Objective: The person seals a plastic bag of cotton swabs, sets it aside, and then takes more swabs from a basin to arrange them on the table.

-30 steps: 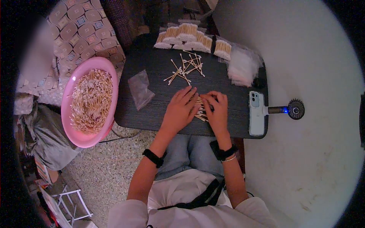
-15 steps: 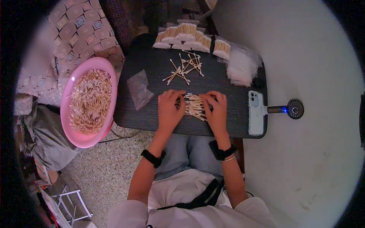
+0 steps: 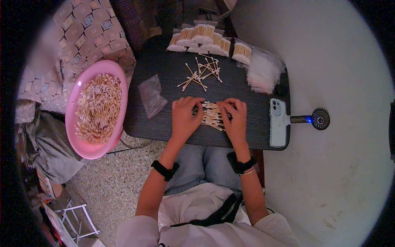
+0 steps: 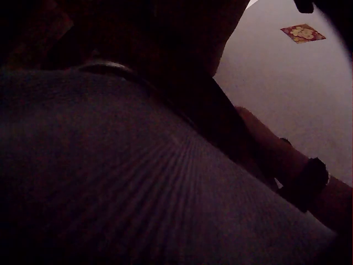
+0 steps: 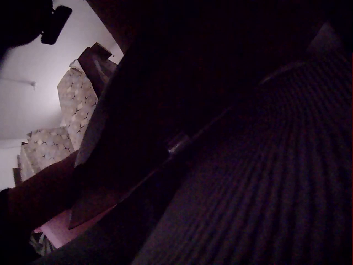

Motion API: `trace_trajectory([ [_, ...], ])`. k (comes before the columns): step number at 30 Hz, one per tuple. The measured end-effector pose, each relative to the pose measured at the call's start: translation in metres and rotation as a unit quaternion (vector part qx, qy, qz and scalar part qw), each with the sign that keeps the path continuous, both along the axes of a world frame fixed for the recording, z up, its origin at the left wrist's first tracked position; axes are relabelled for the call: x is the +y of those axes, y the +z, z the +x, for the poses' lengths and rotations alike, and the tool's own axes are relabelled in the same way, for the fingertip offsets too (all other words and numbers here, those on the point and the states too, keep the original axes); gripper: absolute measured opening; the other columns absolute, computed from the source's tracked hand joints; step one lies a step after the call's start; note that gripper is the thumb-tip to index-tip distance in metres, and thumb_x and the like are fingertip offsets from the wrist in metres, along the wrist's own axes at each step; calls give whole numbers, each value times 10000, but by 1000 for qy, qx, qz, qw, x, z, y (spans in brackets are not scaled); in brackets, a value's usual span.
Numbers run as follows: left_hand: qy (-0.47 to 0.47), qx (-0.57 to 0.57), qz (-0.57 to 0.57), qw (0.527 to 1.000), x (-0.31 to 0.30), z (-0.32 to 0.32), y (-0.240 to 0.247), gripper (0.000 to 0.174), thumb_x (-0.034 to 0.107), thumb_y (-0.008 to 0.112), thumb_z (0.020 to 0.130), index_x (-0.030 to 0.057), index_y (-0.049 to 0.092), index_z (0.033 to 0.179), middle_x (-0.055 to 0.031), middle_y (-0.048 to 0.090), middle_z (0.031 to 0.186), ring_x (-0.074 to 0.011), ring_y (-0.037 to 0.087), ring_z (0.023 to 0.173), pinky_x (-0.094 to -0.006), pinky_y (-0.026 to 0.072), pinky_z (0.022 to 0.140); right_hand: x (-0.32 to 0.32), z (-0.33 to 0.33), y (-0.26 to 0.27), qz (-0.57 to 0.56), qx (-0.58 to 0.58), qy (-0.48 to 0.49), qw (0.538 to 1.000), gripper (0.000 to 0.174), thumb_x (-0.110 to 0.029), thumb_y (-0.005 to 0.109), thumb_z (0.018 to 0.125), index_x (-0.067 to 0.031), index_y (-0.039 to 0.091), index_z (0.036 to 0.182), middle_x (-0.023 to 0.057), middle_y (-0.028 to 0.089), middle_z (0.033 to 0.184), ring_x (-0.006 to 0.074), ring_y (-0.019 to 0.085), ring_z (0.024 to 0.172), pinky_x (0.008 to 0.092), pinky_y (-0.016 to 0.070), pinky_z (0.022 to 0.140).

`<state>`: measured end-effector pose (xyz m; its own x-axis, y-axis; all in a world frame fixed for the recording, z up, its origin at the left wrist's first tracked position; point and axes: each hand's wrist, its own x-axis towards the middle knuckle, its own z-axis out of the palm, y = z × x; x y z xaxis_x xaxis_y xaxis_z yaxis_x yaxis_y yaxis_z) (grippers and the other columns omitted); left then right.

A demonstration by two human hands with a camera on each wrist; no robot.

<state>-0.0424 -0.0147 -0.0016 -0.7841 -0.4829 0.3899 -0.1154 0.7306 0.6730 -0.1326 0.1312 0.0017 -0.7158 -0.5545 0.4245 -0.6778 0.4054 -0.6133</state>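
Observation:
A row of cotton swabs (image 3: 212, 115) lies side by side on the black table, between the two hands in the head view. The left hand (image 3: 185, 117) holds the row at its left ends, fingers curled at the far side and thumb against the sticks. At the right ends, the right hand (image 3: 235, 119) grips in the same way, index finger at the far corner and thumb nearer. Some swab tips are hidden under the fingers. Both wrist views are dark, filled mostly by the ribbed table surface (image 4: 182, 182), and show no swabs.
Loose cotton swabs (image 3: 201, 74) lie crisscrossed beyond the hands. Filled bags (image 3: 201, 39) line the far edge, beside a stack of clear bags (image 3: 263, 72). One plastic bag (image 3: 152, 96) lies left, a phone (image 3: 277, 123) and small fan (image 3: 320, 118) right. A pink tub (image 3: 72, 113) holds many swabs.
The left hand has drawn back to the left from over the swabs and curled its fingers at their left ends, uncovering the row. The right hand has stayed nearly in place.

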Motion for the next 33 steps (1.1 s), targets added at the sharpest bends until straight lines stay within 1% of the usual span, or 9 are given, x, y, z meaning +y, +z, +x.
trace_trajectory([
  [5,26,30,-12,999,4,1,2,197,30,588,771,84,641,953,-66,574,871,-251,541,822,-364,374,769,-1,1,2,7,10,-8,1000,156,-93,606,804,-109,682,940,74,561,956,273,493,918,384,411,827],
  [8,69,48,9,996,6,-1,4,208,4,575,784,78,634,969,-70,561,892,-257,536,846,-370,380,768,-2,2,1,10,7,-7,1000,154,-99,603,809,-106,681,941,76,562,953,272,492,917,385,408,832],
  [11,-2,49,11,999,0,-1,2,210,2,570,791,84,636,973,-63,570,894,-254,537,862,-373,384,764,-1,1,1,15,9,3,1000,154,-108,600,815,-103,682,945,79,563,958,271,491,915,382,405,836],
  [17,-64,14,-19,998,1,-1,1,217,28,569,788,100,639,980,-51,599,967,-261,538,933,-373,393,781,0,2,4,22,14,17,1000,196,-121,598,821,-103,668,1003,87,565,988,276,494,938,388,401,855],
  [20,-99,36,-26,994,0,-2,1,253,31,566,775,107,635,1006,-55,602,980,-265,536,978,-382,403,831,-3,2,5,12,15,7,1000,217,-122,595,824,-99,658,1030,92,566,1000,281,495,953,396,399,866],
  [23,-126,15,-51,991,3,-1,6,281,17,561,765,86,623,1030,-76,594,983,-272,535,995,-391,420,864,-3,2,7,15,18,15,1000,215,-121,590,828,-89,655,1031,98,567,1006,288,497,956,398,400,868],
  [27,-115,24,-8,993,7,-2,2,262,9,551,784,48,606,1037,-104,580,1006,-298,533,991,-393,441,867,-1,0,2,7,7,48,999,200,-126,585,836,-76,656,1016,102,567,1004,296,502,945,394,407,860],
  [32,-82,17,37,996,8,-1,5,213,40,569,819,24,610,1028,-113,579,1031,-309,532,1020,-393,442,891,-1,0,4,2,26,42,999,186,-126,594,834,-65,661,996,103,567,992,294,509,931,389,420,838],
  [33,-88,23,11,996,8,-1,4,205,56,581,819,22,616,1018,-114,583,1039,-309,533,1024,-394,444,892,-1,0,5,0,31,44,999,184,-127,597,833,-63,661,993,104,567,989,293,510,930,388,422,834],
])
